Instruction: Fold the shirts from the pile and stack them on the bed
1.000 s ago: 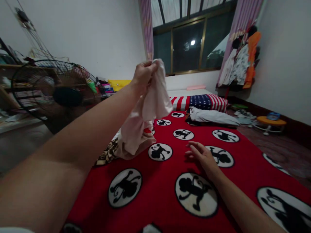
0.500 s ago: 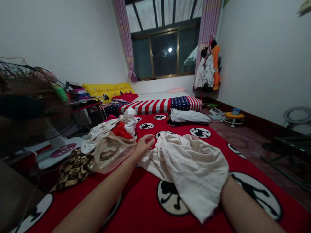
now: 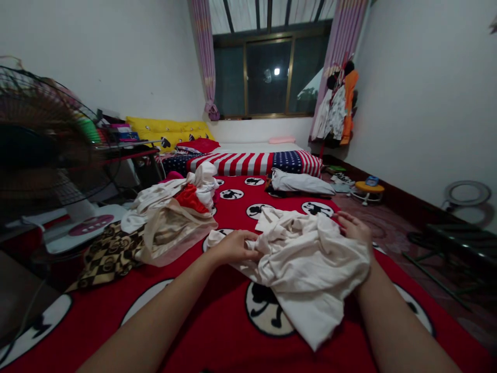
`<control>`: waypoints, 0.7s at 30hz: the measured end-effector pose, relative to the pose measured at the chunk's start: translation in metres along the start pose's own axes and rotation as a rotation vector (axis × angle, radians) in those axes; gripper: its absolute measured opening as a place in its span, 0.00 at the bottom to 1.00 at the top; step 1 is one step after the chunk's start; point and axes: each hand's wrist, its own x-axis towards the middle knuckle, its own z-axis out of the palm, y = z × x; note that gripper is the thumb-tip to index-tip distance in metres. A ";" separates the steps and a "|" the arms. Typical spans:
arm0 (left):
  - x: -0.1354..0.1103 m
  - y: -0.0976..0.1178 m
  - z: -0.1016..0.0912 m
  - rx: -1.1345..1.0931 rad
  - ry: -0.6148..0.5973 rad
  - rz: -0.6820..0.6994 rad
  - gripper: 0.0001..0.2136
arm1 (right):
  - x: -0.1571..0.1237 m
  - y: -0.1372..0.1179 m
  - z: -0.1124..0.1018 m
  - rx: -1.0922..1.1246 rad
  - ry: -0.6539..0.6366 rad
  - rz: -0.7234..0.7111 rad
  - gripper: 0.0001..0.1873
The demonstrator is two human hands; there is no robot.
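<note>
Cream garment [image 3: 306, 259]: lies crumpled in a heap on the red blanket [image 3: 217, 331], between the two hands; one loose flap trails toward the camera over a monkey roundel.
Left hand [image 3: 235, 247]: fingers curled in, thumb and fingertips pinching a fold at the garment's left edge; the wrist is low, close to the blanket.
Right hand [image 3: 351, 227]: fingers bent over the bunched upper right corner and touching it; the thumb is hidden under the cloth, so I cannot tell whether it truly grips.
Step in hand, as I judge it: drawing the heap open from its two sides.
Doing it well: each hand likely wants a hem or seam rather than a middle fold, since a mid-cloth pinch only shifts the wrinkles; an even pull outward, kept low over the blanket, should let the cloth slide flat instead of ballooning.
Grip: this looks like thin, limp fabric; a light pinch holds it, and a hard tug would skew it toward one hand.
Clearance: the clothes pile [image 3: 174, 212] sits just beside the left hand; the left edge is best kept apart from it so nothing tangles.
Surroundings: the fan [image 3: 34, 150] stands well off to the left; the striped cover [image 3: 252, 161] lies far beyond the garment.
</note>
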 end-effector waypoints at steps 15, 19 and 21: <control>0.006 0.004 0.012 -0.043 0.468 -0.054 0.10 | -0.101 -0.020 0.038 -0.638 -0.977 -0.618 0.35; 0.000 0.011 0.001 -0.118 0.432 -0.074 0.13 | -0.099 -0.019 0.039 -0.520 -0.916 -0.540 0.15; -0.004 0.009 -0.012 -0.202 0.471 -0.110 0.15 | -0.079 -0.026 0.030 -0.361 -0.607 -0.450 0.13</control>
